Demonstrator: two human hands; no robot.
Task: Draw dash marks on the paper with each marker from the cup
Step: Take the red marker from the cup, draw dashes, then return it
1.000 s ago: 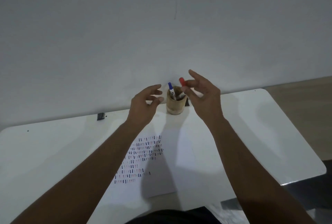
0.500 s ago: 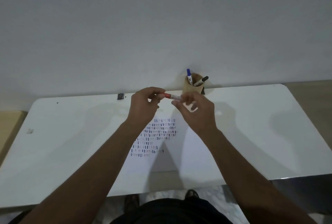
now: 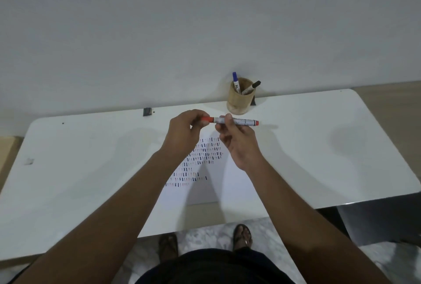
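Observation:
A red marker (image 3: 241,121) lies level in the air above the paper, held at both ends. My left hand (image 3: 183,133) pinches its red cap (image 3: 207,119), and my right hand (image 3: 237,142) grips the white barrel. The cap still sits against the barrel. Below my hands lies the white paper (image 3: 209,183) with rows of short blue, black and red dashes (image 3: 200,160). The wooden cup (image 3: 241,99) stands at the table's far edge, holding a blue marker (image 3: 235,82) and a black marker (image 3: 251,86).
The white table (image 3: 91,170) runs against a plain wall. A small dark object (image 3: 147,111) sits at the back edge, left of the cup. A small scrap (image 3: 29,161) lies far left. My feet (image 3: 242,236) show on the floor below the near edge.
My right hand has lifted the red marker out of the cup and brought it toward me over the paper. My left hand has closed on its cap. The view has tilted down.

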